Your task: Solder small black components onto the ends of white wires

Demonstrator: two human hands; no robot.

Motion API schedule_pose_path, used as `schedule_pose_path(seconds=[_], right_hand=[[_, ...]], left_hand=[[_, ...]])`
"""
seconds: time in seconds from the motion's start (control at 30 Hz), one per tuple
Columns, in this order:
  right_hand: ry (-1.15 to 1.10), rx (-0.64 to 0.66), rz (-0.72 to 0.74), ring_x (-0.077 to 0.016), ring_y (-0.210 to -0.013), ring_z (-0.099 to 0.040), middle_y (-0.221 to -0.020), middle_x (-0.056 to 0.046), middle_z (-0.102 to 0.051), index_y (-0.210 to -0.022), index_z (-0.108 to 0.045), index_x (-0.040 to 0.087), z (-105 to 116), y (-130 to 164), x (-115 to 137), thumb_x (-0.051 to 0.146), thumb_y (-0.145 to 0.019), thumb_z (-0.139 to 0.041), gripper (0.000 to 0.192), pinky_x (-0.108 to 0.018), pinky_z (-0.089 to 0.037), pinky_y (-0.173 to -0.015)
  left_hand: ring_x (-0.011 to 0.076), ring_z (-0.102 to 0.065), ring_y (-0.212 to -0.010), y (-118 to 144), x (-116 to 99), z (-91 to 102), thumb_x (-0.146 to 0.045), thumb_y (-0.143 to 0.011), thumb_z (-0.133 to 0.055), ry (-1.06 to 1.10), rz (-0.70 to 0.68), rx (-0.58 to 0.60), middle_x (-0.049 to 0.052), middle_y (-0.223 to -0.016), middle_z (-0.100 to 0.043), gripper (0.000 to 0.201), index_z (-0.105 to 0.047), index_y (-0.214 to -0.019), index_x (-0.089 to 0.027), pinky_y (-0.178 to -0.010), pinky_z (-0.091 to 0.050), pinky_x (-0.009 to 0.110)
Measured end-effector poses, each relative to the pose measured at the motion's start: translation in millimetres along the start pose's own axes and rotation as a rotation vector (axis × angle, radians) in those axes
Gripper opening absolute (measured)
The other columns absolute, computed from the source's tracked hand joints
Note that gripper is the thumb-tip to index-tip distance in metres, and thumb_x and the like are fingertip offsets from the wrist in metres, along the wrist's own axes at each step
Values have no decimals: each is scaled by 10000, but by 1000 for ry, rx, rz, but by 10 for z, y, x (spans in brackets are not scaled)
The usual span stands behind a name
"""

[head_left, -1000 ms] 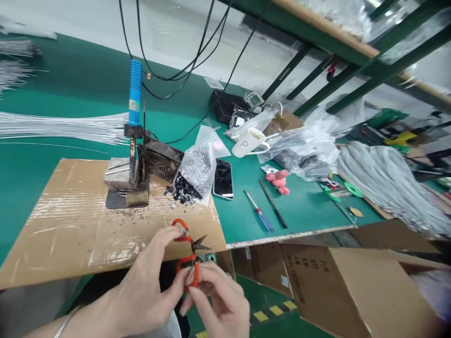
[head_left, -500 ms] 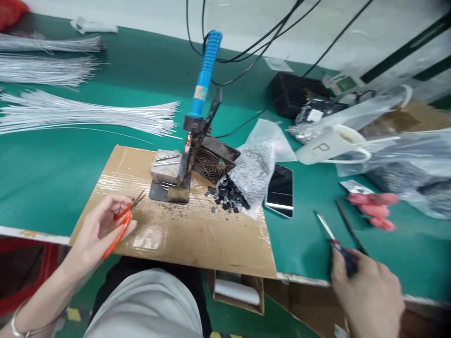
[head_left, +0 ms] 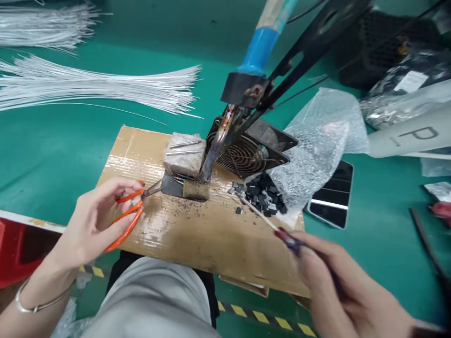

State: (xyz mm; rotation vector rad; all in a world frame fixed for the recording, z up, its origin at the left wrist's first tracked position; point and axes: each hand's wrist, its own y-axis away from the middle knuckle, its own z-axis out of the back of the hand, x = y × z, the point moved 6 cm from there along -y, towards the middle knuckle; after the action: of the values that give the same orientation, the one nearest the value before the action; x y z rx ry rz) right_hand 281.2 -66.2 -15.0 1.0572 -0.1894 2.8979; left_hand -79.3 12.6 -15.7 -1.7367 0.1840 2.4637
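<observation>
Orange-handled scissors (head_left: 130, 227) are in my left hand (head_left: 89, 223), their blades pointing at the dark base plate (head_left: 171, 186) of the stand. My right hand (head_left: 347, 281) grips a dark-handled screwdriver (head_left: 289, 240), its thin shaft reaching over the cardboard (head_left: 214, 239) toward a pile of small black pieces (head_left: 262, 192). Whether the tip touches the pieces I cannot tell. Above the plate, a soldering iron with a blue handle (head_left: 259, 51) is clamped in a black metal arm (head_left: 299, 51). Two thin metal rods (head_left: 183, 149) lie on a greyish block (head_left: 185, 162).
A fan with a round grille (head_left: 243, 157) stands behind the pile. Beside it lie a bubble-wrap bag (head_left: 313, 141) and a phone (head_left: 331, 197). Bundled white wires (head_left: 134, 89) spread at left on the green table (head_left: 52, 155). A white mug (head_left: 405, 136) is at right.
My right hand has brought the screwdriver from the right side of the table to beside the black pieces. The view has moved closer; my left hand still holds the scissors.
</observation>
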Motion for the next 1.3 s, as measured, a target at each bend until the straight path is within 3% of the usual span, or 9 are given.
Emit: schedule_pose_path(seconds=[0.1, 0.17, 0.37, 0.6, 0.77, 0.93, 1.1, 1.2, 1.3], right_hand=[[-103, -2, 39, -179, -768, -743, -978, -22, -791, -1093, -733, 271, -263, -250, 301, 306, -1036, -570, 176, -258, -596, -688], [-139, 5, 52, -185, -824, -750, -955, -11, -787, -1090, -730, 276, -361, -349, 397, 295, -1038, -564, 175, -271, -596, -758], [-178, 70, 25, -164, -697, -712, -910, -13, -788, -1114, -730, 269, -433, -389, 385, 294, -1047, -555, 189, -246, -559, -626], [-161, 97, 75, -223, -851, -769, -1001, -26, -808, -1128, -732, 300, -445, -353, 320, 312, -1047, -558, 193, -309, -619, -768], [-142, 79, 78, -191, -786, -745, -1025, -29, -794, -1150, -703, 292, -437, -291, 389, 286, -1053, -553, 178, -258, -570, -640], [35, 21, 232, -202, -819, -742, -998, -41, -778, -1189, -667, 269, -394, -264, 493, 243, -1054, -557, 176, -300, -581, -760], [139, -55, 234, -224, -839, -752, -1029, -77, -778, -1220, -645, 235, -430, -319, 395, 271, -1050, -566, 191, -310, -567, -705], [51, 43, 118, -220, -786, -750, -983, -74, -767, -1205, -606, 221, -527, -335, 303, 322, -1044, -559, 196, -291, -557, -611], [-16, 146, 170, -208, -824, -746, -1001, -75, -744, -1245, -575, 217, -601, -266, 338, 265, -1050, -524, 207, -294, -590, -686]], left_hand=[[147, -620, -858, -11, 18, -46, -136, -889, -707, -54, -34, 51, 32, -1042, -698, 327, -665, -1183, -271, -782, -524, 222], [151, -589, -833, -14, 30, -72, -144, -906, -689, -92, -41, 89, 35, -1020, -679, 327, -641, -1205, -267, -759, -511, 237], [163, -558, -803, -30, 40, -84, -141, -912, -677, -127, -26, 124, 34, -966, -647, 325, -630, -1217, -242, -734, -487, 270], [185, -565, -791, -59, 69, -107, -110, -861, -705, -117, 13, 123, 49, -943, -659, 346, -651, -1185, -216, -718, -492, 296], [187, -566, -810, -46, 78, -114, -149, -900, -694, -116, 13, 131, 42, -972, -652, 319, -642, -1193, -264, -725, -480, 290], [178, -557, -798, -53, 92, -102, -143, -911, -689, -110, 12, 126, 37, -965, -644, 305, -628, -1188, -255, -730, -469, 294], [178, -558, -786, -67, 94, -72, -154, -922, -678, -109, 19, 118, 36, -955, -644, 295, -626, -1195, -252, -727, -467, 303], [177, -552, -774, -77, 67, -57, -166, -908, -692, -110, 11, 104, 25, -933, -637, 289, -628, -1175, -260, -724, -472, 302], [164, -529, -720, -84, 86, -47, -169, -884, -719, -117, 40, 60, -10, -826, -591, 259, -625, -1110, -254, -693, -472, 290]])
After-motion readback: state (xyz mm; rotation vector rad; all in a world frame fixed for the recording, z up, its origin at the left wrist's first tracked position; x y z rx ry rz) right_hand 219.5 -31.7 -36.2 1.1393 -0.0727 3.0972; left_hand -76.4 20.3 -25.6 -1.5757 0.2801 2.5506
